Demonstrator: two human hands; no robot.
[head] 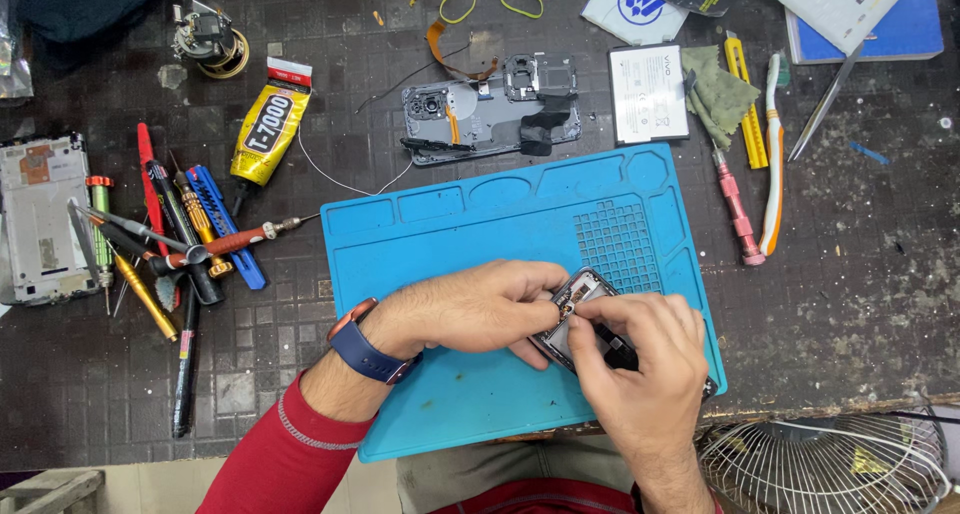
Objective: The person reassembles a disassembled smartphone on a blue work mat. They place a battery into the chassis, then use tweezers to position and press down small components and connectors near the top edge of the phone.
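Both hands pinch phone (585, 292) over blue mat (450, 234): left hand (470, 309) grips upper-left edge, right hand (640, 359) lower-right; long axis diagonal.

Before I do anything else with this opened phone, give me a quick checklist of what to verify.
1. Both hands on the opened phone: left hand and right hand each have a grip on it: ok.
2. Phone over the blue mat: ok.
3. Small part at the fingertips seated: cannot tell, fingers hide it.
4. Screwdrivers lie left of the mat: ok.
5. Glue tube capped: cannot tell.
6. Battery set apart above the mat: ok.
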